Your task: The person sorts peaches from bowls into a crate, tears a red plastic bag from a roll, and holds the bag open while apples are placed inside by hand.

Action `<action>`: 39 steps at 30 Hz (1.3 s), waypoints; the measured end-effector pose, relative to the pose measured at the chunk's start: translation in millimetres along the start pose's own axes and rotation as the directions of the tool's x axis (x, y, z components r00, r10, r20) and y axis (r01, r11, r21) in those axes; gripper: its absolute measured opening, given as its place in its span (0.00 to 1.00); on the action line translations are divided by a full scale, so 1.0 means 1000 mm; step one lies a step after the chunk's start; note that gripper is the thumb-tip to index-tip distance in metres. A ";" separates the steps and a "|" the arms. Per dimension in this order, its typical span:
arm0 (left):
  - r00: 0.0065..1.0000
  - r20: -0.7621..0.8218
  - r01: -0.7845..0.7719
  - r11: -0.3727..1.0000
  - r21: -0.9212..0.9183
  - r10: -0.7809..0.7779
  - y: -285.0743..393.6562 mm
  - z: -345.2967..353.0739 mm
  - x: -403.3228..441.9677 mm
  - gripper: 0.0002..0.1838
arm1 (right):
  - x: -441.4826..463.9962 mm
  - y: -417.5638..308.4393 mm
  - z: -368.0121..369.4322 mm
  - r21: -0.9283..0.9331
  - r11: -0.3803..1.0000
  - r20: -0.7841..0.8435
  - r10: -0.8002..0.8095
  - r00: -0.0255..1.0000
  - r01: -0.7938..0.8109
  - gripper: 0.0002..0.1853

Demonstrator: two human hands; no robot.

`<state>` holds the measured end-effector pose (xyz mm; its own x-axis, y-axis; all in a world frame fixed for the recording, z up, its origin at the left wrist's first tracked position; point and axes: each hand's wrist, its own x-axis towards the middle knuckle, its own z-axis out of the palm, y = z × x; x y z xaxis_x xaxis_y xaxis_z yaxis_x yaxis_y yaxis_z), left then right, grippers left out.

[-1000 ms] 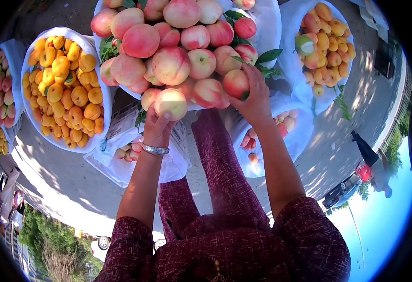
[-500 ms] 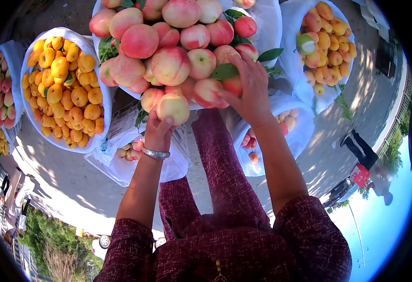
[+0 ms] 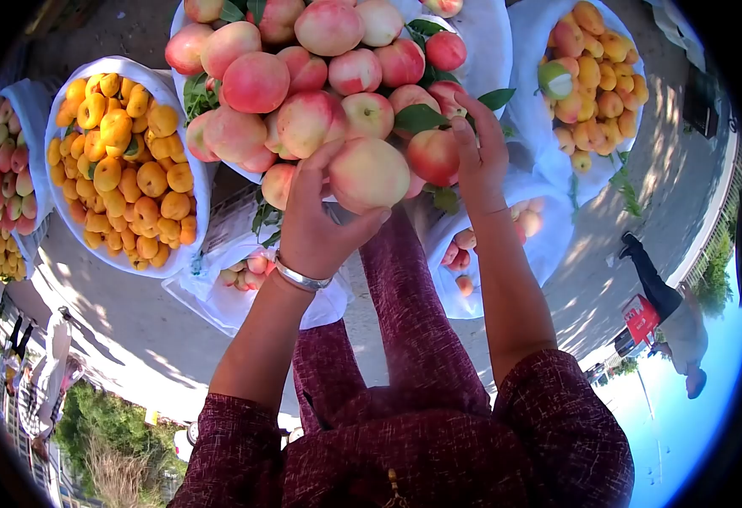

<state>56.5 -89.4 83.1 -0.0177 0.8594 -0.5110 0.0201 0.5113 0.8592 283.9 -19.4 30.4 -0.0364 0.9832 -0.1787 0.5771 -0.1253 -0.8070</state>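
My left hand (image 3: 316, 216), with a silver bracelet at the wrist, holds a pale yellow-pink peach (image 3: 369, 175) between thumb and fingers in front of the heap. My right hand (image 3: 482, 161) is at the heap's right front edge, fingers apart, beside a red-yellow peach (image 3: 433, 157) that has a green leaf (image 3: 420, 118) above it. Whether its fingertips touch the fruit or leaves there is unclear. Large pink and red peaches (image 3: 255, 82) are piled over white cloth (image 3: 488, 51).
Yellow fruit (image 3: 115, 129) fills a white-lined basket at left; orange fruit (image 3: 589, 74) fills another at right. Lower bags hold small peaches (image 3: 251, 269). Farther left are more fruit (image 3: 4, 161). A person (image 3: 684, 330) with a red box (image 3: 641, 319) is at far right.
My left hand has moved up and right, bringing the pale peach closer to view. My right hand has shifted slightly right, off the red-yellow peach. The person at far right has moved.
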 end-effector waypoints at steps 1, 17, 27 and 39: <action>0.999 0.050 -0.004 0.996 0.091 -0.001 0.016 0.001 0.015 0.44 | 0.000 -0.002 0.000 0.119 0.991 0.018 0.060 0.998 -0.062 0.24; 0.918 0.381 0.203 0.955 -0.218 -0.108 -0.013 0.034 0.013 0.34 | 0.057 0.007 -0.008 -0.284 0.943 0.091 0.207 0.974 -0.174 0.40; 0.860 -0.019 0.472 0.809 -0.352 -0.510 -0.165 -0.059 -0.195 0.21 | 0.078 0.049 0.010 -0.440 0.889 0.143 0.208 0.968 -0.126 0.44; 0.592 -0.518 0.686 0.723 -0.077 -0.617 -0.419 -0.182 -0.317 0.21 | -0.128 -0.112 0.129 -0.024 0.991 0.459 -0.103 0.882 0.128 0.15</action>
<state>-128.7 -576.7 -110.3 -0.5409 0.1908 -0.8192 -0.0745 0.9592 0.2726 118.2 -148.0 71.1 -0.4660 0.8196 -0.3332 0.5871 0.0047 -0.8095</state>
